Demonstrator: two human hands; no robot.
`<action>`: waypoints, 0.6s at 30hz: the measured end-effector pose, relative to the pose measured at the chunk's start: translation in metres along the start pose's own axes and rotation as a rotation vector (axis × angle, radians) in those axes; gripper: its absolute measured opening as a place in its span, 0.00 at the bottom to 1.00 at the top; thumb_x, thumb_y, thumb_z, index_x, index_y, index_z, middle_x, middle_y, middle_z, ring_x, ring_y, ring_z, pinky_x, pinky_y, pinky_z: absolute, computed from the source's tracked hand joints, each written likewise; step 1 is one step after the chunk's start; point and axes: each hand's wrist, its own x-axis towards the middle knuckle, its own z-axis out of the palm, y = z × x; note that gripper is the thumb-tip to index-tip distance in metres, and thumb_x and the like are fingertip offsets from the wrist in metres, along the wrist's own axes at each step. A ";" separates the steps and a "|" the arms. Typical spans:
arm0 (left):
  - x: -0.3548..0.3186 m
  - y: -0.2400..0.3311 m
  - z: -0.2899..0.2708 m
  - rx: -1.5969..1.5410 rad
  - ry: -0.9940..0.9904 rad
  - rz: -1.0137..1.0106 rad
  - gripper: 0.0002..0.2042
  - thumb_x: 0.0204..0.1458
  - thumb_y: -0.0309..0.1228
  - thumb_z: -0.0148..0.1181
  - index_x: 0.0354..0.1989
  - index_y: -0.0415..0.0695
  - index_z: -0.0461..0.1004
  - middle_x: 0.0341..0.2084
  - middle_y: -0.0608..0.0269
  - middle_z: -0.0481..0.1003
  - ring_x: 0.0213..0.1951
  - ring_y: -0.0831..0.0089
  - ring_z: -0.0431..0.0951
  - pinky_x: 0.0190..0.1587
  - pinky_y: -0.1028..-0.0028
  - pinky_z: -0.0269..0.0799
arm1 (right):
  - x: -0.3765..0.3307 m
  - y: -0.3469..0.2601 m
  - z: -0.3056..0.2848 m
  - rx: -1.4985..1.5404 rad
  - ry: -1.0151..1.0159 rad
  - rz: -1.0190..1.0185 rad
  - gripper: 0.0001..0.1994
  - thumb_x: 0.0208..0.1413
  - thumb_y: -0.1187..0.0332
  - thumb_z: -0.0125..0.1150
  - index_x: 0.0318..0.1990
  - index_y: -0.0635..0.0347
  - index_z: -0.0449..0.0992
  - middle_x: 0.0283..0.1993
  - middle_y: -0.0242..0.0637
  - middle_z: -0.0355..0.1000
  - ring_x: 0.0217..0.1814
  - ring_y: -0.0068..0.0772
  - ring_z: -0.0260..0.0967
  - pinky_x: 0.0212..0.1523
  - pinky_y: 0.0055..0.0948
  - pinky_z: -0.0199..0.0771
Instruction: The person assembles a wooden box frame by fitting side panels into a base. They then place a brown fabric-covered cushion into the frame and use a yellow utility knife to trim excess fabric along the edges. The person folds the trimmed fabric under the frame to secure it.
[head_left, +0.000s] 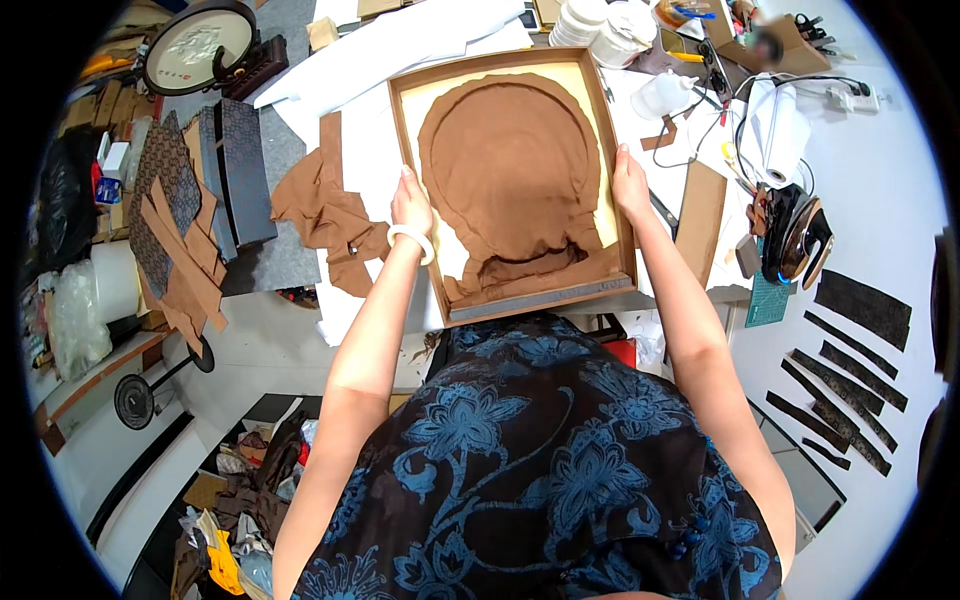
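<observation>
Between my hands is a shallow brown box tray (540,301) with a grey strip along its near edge. Inside it, a brown fabric-covered panel (512,150) shows a large round recess, with wrinkled cloth gathered at its near end. Pale yellow lining shows around the cloth. My left hand (411,205), with a white bangle at the wrist, grips the tray's left wall. On the right wall my right hand (630,185) is closed, thumb on the rim. The fingers under the tray are hidden. A crumpled brown cloth (315,208) lies left of my left hand.
A white plastic bottle (662,95), white tubs (625,35) and cables stand beyond the tray at the right. An iron (800,240) sits at the table's right edge. Dark strips (850,390) lie at far right. A dark box (240,170) stands left.
</observation>
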 end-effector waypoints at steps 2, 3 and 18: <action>-0.006 0.002 0.001 0.030 0.020 0.017 0.35 0.69 0.55 0.28 0.64 0.37 0.68 0.58 0.37 0.72 0.63 0.42 0.67 0.66 0.58 0.62 | -0.007 0.006 -0.001 0.001 0.054 -0.033 0.35 0.72 0.46 0.28 0.51 0.72 0.76 0.51 0.66 0.74 0.59 0.66 0.69 0.62 0.47 0.65; 0.001 0.005 0.003 0.043 0.039 0.029 0.35 0.69 0.55 0.28 0.64 0.37 0.68 0.58 0.37 0.72 0.63 0.42 0.68 0.66 0.58 0.62 | 0.002 0.006 0.001 -0.005 0.079 -0.058 0.35 0.72 0.46 0.28 0.51 0.70 0.77 0.51 0.65 0.74 0.58 0.67 0.69 0.61 0.49 0.66; -0.145 0.000 -0.014 0.246 -0.578 0.794 0.15 0.46 0.35 0.73 0.38 0.40 0.77 0.38 0.55 0.75 0.47 0.54 0.71 0.52 0.62 0.70 | -0.123 0.080 -0.086 -0.143 0.452 -0.408 0.08 0.55 0.73 0.64 0.43 0.57 0.81 0.44 0.38 0.78 0.48 0.42 0.75 0.53 0.36 0.74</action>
